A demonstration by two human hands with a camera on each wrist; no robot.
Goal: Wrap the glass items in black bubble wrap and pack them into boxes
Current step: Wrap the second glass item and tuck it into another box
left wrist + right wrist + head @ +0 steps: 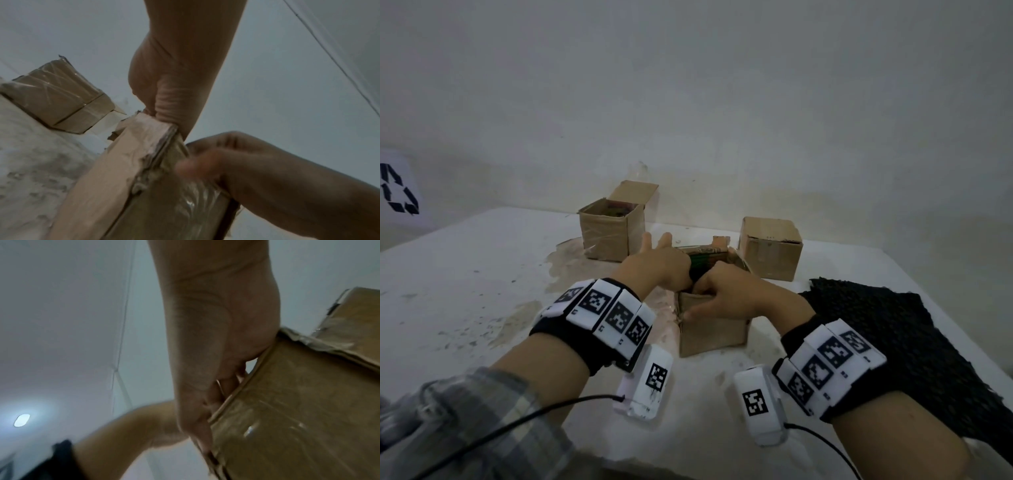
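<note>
Gripping the near box [710, 329] rim, right hand [732, 294]; left hand [657, 263] flat-fingered over its opening.

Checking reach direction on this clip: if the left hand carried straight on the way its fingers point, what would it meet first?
Likely the open box by the wall. The left hand points its fingers away from the person, over the near box. Depth is unclear, so it might pass just right of that box and reach the wall.
</note>
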